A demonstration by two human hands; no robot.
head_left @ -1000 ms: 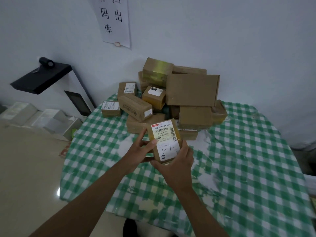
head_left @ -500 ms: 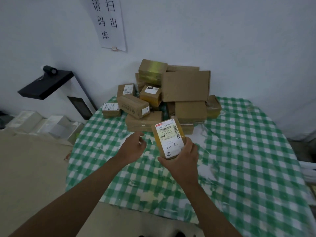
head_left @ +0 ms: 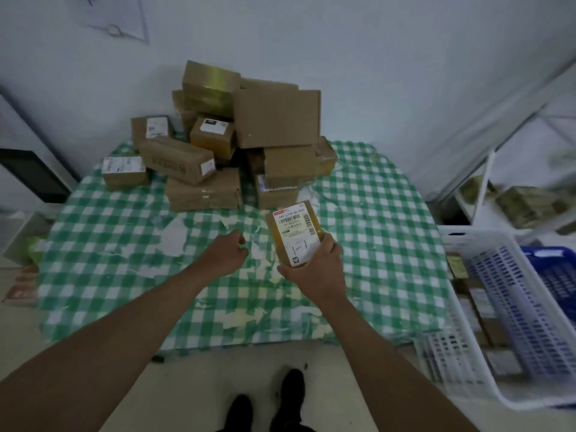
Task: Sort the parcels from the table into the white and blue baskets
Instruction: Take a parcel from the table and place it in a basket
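Two hands (head_left: pixel 224 254); two baskets (head_left: pixel 505 310); about fourteen parcels (head_left: pixel 277 120) on table.

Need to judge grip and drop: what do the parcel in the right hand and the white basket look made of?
Parcel: apparently cardboard wrapped in glossy yellowish tape, with a paper label; it shines. White basket: looks like rigid moulded plastic, matte, with slotted walls.

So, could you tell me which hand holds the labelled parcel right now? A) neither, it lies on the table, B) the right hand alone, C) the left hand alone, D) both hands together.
B: the right hand grips the parcel from below, label facing up, while the left hand hangs beside it above the table, holding nothing.
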